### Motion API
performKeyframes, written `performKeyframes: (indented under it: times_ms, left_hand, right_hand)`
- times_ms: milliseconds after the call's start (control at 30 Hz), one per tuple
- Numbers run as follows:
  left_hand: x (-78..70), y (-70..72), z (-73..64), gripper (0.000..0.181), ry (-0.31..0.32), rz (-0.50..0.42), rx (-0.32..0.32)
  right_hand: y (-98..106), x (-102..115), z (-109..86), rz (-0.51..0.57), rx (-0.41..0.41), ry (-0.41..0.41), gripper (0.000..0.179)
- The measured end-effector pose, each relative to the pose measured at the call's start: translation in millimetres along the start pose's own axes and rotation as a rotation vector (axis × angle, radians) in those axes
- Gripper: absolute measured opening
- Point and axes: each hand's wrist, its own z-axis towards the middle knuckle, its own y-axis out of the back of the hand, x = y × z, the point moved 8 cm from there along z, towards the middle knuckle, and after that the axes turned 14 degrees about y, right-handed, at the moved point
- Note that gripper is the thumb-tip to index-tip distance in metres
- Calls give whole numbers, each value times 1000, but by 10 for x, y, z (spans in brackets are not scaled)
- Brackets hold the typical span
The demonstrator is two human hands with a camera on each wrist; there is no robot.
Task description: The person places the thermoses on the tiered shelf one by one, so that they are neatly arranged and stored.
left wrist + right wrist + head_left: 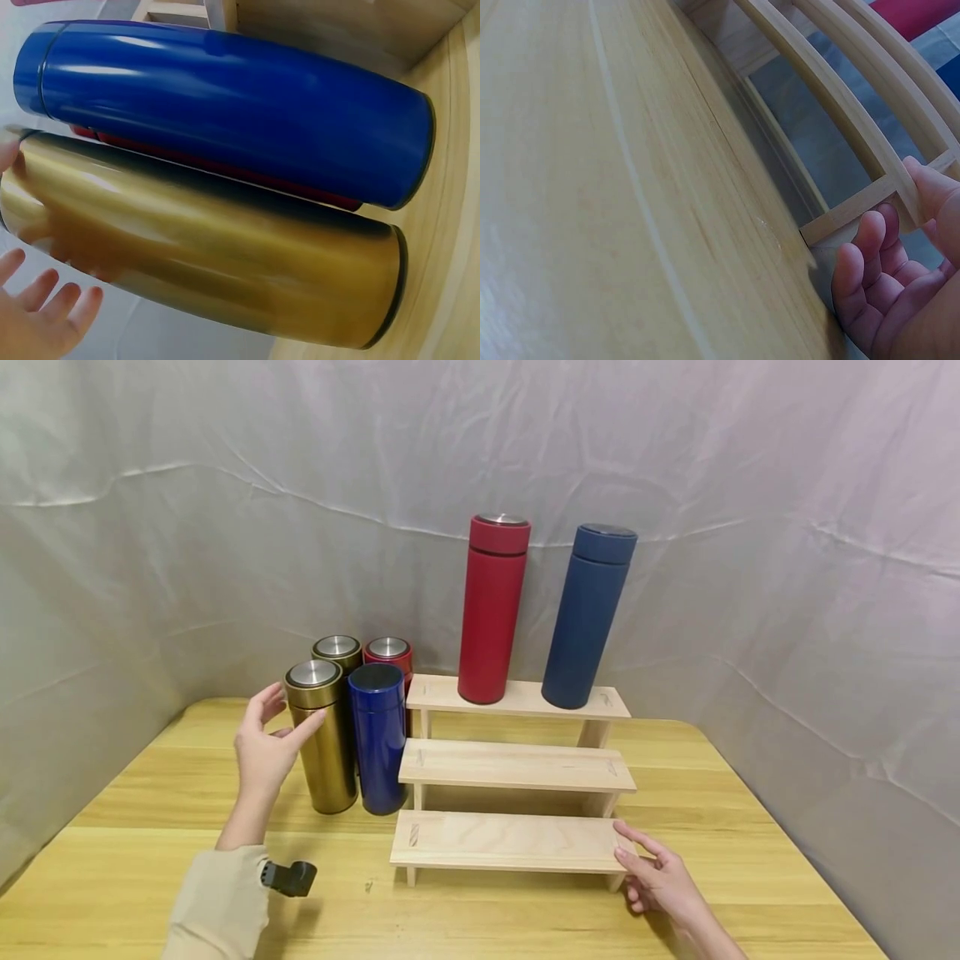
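The left hand [267,752] is spreading its thumb and fingers around the upper part of the front gold bottle [327,760], which is standing upright on the worktop [750,860] to the left of the wooden stand [517,766]. The fingers are showing apart from the bottle in the left wrist view; whether the thumb is touching it, I cannot tell. The right hand [660,881] is pinching the right end of the stand's lowest board, its thumb lying on the board and other fingers curling beneath.

Company is crowding the gold bottle: a glossy blue bottle [380,743] is standing just beside it on the right, filling the space between it and the stand, while a rear gold bottle [337,646] and a shorter-looking red bottle [389,648] are standing behind, mostly hidden (little more than their silvery lids is showing from above). On the stand's top board, a tall red bottle [491,618] and a matte blue bottle [588,618] are standing well apart, the red one to the left. A creased grey sheet [262,527] is hanging behind and at both sides. A black fitting [291,878] is jutting from the beige sleeve [221,902] at the left wrist.
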Motion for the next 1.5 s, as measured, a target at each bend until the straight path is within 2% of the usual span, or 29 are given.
performKeyframes:
  times_ms: [200,400,633,833,1067,1500]
  left_hand:
    - [49,-118,8,77,3,34,144]
    - [83,-202,2,83,-17,64,239]
    - [167,-231,31,79,-26,108,264]
    - [221,-250,27,76,-7,144,308]
    - [269,-286,21,67,0,145,351]
    - [266,-276,52,59,-21,207,338]
  right_hand:
    - [0,4,2,-15,-1,5,32]
    - [2,4,5,-21,-4,14,33]
    - [2,4,2,-19,-12,7,32]
    - [5,7,8,-28,-9,13,32]
    - [6,6,8,-26,-5,17,32]
    - [6,6,0,-16,-11,14,32]
